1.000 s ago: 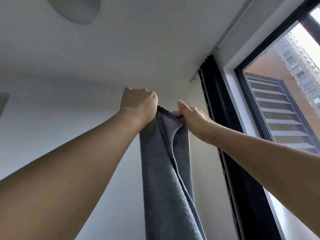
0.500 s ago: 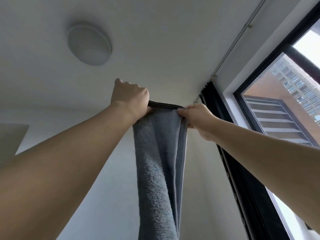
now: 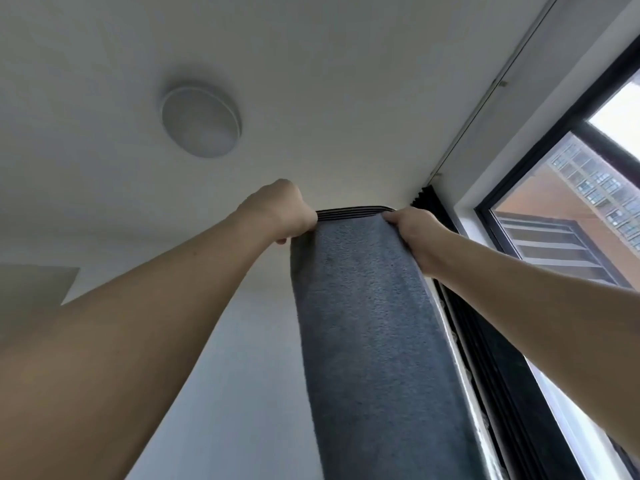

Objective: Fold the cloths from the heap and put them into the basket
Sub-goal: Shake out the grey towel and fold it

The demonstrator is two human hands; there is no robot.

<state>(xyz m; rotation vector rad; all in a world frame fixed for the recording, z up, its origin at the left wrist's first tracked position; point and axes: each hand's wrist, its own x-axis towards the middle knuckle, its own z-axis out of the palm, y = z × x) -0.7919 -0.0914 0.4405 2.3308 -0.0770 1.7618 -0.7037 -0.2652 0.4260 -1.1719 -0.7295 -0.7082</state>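
Note:
A grey towel (image 3: 370,327) with a dark striped top hem hangs straight down from both my hands, held high toward the ceiling. My left hand (image 3: 277,211) is closed on the towel's top left corner. My right hand (image 3: 414,230) pinches the top right corner. The hem is stretched flat between the hands. The towel's lower end runs out of the frame at the bottom. The heap and the basket are out of view.
A round ceiling lamp (image 3: 201,121) sits above left. A dark curtain (image 3: 460,278) and a black-framed window (image 3: 540,188) stand on the right, close behind the towel. A white wall (image 3: 221,393) fills the lower left.
My hands have moved apart, spreading the bunched top hem flat and wide. The view has tilted further up, bringing the ceiling lamp down into the frame.

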